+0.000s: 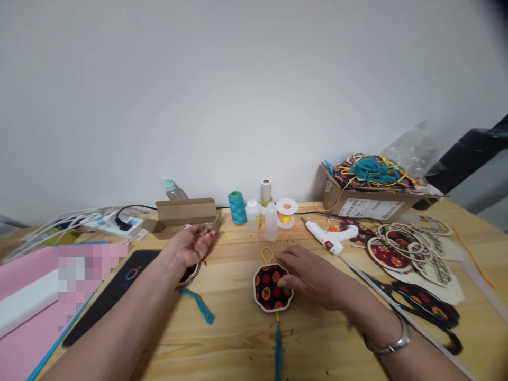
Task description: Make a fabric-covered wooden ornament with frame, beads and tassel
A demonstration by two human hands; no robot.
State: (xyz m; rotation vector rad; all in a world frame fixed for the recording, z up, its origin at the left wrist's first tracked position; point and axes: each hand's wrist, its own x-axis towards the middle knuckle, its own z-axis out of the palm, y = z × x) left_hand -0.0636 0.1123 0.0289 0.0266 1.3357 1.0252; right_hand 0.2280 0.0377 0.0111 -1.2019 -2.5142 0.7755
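Resting unclenched, my right hand (309,276) sets its thumb on the scalloped ornament (270,290), which lies flat on the table (238,344) before me; light, even pressure should hold it steady. My left hand (191,246) curls at the small open box (186,212); I cannot tell whether it grips anything. A teal tassel (278,349) trails from the ornament toward me. Beyond stands a teal thread cone (237,209); the glue gun (331,236) and scissors (391,289) crowd my right side.
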